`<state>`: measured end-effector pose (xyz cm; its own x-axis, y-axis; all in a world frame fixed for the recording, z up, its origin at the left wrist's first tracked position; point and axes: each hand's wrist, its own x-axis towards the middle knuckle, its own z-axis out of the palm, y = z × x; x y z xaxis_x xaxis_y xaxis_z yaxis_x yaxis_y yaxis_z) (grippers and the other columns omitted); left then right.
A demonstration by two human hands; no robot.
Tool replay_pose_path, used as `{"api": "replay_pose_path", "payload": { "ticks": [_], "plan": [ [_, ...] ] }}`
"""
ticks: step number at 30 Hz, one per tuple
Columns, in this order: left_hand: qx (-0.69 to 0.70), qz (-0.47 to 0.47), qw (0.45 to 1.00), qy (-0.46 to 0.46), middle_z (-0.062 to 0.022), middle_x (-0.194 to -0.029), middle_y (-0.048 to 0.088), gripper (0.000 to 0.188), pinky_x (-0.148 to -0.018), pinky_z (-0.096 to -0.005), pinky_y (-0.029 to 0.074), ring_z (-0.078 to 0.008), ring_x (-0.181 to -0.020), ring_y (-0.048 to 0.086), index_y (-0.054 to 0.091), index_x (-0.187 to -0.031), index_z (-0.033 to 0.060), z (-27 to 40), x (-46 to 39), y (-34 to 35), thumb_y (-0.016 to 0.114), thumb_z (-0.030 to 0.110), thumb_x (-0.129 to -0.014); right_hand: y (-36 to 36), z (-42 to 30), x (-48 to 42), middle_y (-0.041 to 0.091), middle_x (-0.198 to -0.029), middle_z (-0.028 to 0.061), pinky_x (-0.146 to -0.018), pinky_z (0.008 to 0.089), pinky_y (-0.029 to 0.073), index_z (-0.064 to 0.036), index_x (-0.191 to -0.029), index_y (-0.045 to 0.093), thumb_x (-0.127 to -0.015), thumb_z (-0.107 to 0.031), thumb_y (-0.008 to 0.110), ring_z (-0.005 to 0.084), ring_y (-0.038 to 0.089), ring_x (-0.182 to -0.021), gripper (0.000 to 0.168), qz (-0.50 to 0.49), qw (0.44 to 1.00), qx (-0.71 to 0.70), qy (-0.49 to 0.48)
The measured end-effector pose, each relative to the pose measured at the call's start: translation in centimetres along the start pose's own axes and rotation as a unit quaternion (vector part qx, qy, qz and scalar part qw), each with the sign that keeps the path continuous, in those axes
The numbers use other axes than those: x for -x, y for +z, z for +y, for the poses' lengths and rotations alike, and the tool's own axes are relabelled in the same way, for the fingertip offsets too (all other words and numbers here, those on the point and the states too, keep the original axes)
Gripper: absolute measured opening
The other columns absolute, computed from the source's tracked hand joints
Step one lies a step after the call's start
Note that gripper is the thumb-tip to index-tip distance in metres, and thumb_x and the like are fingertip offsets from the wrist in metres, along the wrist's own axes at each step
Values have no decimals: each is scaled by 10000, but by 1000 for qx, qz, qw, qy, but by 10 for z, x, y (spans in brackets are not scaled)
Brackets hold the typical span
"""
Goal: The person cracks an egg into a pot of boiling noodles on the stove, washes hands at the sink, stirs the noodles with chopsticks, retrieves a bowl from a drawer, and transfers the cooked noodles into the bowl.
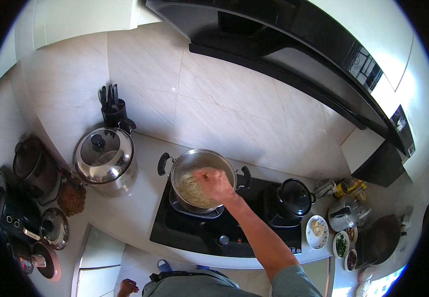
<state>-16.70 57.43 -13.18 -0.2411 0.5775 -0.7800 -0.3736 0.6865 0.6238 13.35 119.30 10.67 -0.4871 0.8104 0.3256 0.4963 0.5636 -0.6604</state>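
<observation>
A two-handled stainless steel pot (179, 167) stands on the left burner of a black gas cooktop (192, 235). Pale, stringy food (192, 191), perhaps noodles, fills its lower part. Over the pot's mouth is my right hand (214, 182), its fingers bent inward and knuckles up. Whether it grips anything is hidden by the hand itself. Low beside my body hangs my left hand (128, 287), small in view, its fingers loosely bent with nothing visible in them. A round control knob (224, 240) sits at the cooktop's front.
Left of the cooktop stands a large lidded steel pot (106, 167), with a knife block (114, 111) behind it. A black lidded pot (294, 198) occupies the right burner. Farther right are a floral plate (312, 241) and a bowl of chopped greens (341, 245). A range hood (281, 70) hangs above.
</observation>
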Motion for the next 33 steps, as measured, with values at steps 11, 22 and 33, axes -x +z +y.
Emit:
{"api": "replay_pose_path", "payload": {
  "ticks": [11, 22, 33],
  "plan": [
    [-12, 73, 983, -170, -111, -695, 611, 374, -493, -373, 484, -230, -572, 612, 594, -1064, 10, 24, 7, 11, 769, 310, -925, -32, -29, 40, 744, -945, 174, -724, 378, 600, -1, -994, 732, -917, -79, 646, 295, 744, -829, 140, -69, 996, 17, -48],
    [11, -30, 999, 2, -116, -716, 624, 325, -488, -374, 483, -231, -583, 618, 599, -1045, 10, -12, -20, -8, 764, 262, -923, -27, -23, 52, 712, -880, 207, -696, 455, 586, 1, -940, 710, -929, -97, 634, 388, 715, -810, 124, -31, 994, 67, -83],
    [15, -49, 998, 22, -119, -730, 632, 270, -483, -374, 482, -232, -590, 623, 604, -1019, 12, -10, -38, -9, 756, 213, -921, 9, -7, 26, 720, -914, 200, -697, 463, 585, -23, -981, 719, -941, -148, 638, 401, 707, -814, 155, -9, 996, 44, -71]
  ]
}}
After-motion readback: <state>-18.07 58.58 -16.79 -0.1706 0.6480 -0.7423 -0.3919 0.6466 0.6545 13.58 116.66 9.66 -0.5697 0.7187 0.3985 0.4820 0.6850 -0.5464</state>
